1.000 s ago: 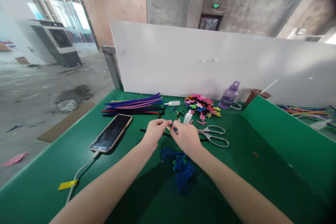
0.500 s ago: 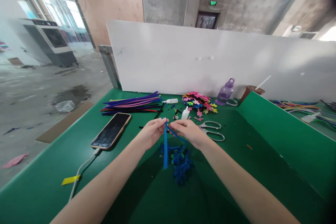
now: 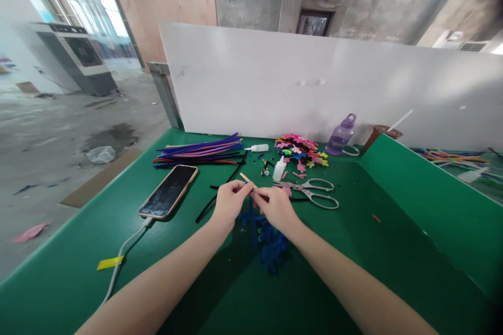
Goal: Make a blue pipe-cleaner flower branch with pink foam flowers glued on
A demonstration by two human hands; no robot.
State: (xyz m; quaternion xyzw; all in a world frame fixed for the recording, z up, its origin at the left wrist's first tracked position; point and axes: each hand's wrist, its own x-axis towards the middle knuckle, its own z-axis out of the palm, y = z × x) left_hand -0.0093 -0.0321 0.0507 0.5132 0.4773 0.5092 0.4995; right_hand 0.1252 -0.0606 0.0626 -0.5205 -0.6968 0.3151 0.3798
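Observation:
My left hand (image 3: 231, 201) and my right hand (image 3: 276, 207) meet above the middle of the green table, fingers closed. Between their fingertips is a thin light wooden stick (image 3: 247, 178) with a bit of blue at it. A blue pipe cleaner (image 3: 253, 225) hangs down below the fingers; where it is gripped is mostly hidden. Under the hands lie fuzzy blue flower shapes (image 3: 273, 254), partly in shadow. Grey-handled scissors (image 3: 314, 191) lie right of my right hand, and a white glue bottle (image 3: 279, 169) stands just beyond it.
A phone (image 3: 168, 192) with a cable lies at left. Pipe cleaners (image 3: 200, 153), a second glue bottle (image 3: 259, 148) and colourful fuzzy flowers (image 3: 298, 146) lie at the back. A purple bottle (image 3: 340, 135) and brown cup (image 3: 379, 136) stand near a green divider (image 3: 428, 193).
The wooden stick now shows between the hands. The blue pipe cleaner has swung and is less visible, and both hands have turned inward. The camera view has shifted slightly.

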